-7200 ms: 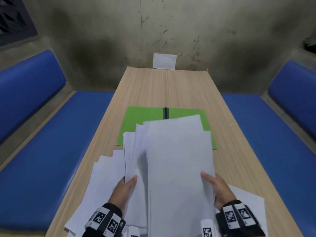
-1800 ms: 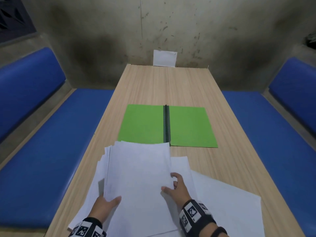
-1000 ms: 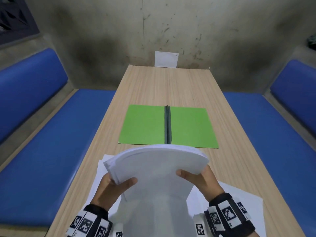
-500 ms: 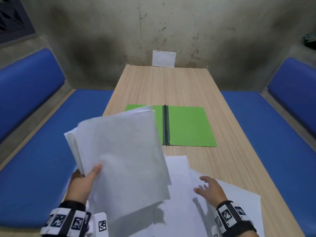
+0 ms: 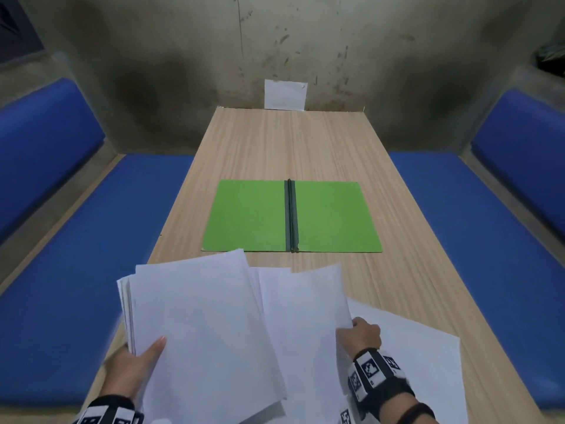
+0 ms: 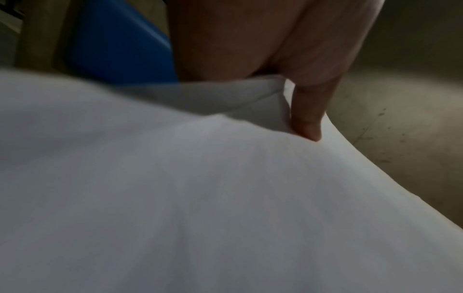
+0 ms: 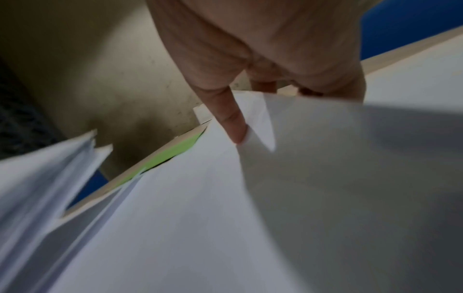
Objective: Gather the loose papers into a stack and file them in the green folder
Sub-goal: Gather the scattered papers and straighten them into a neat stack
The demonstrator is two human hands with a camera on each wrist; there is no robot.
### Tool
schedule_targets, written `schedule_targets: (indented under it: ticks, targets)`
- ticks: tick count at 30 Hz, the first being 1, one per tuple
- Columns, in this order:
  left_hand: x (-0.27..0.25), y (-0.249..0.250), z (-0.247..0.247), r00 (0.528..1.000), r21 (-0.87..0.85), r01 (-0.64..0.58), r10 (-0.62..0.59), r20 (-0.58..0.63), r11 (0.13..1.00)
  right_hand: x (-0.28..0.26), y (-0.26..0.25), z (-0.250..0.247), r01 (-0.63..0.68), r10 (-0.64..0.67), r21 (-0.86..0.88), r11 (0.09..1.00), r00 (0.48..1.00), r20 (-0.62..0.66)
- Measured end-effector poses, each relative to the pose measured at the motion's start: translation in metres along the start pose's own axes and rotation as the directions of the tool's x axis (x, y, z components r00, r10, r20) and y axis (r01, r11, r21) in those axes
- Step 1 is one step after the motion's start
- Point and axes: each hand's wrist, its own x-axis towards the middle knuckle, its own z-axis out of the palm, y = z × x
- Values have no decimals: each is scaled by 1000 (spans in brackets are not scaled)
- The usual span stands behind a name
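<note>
White paper stack (image 5: 201,325), fanned, uneven.

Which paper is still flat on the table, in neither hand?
The sheet at the near right, beside the right hand. The left hand grips the stack; the right pinches another sheet.

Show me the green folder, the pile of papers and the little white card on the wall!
green folder (image 5: 331,217), head view, bare right half.
pile of papers (image 5: 198,316), head view, top sheet.
white card (image 5: 285,94), head view, its middle.
</note>
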Motion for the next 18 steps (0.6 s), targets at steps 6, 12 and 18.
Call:
schedule_targets:
  ticks: [6,12,18]
  targets:
    - [7,-16,18,999,206,38,-34,-19,978,-16,-1,-9,-120,77,414,902,990,119]
    - [11,-25,31,996,497,48,-4,-89,867,-16,-4,-4,-67,3,210,975,957,290]
    - [7,-26,31,996,643,7,54,-75,765,-1,-3,-43,140,-165,213,967,980,107]
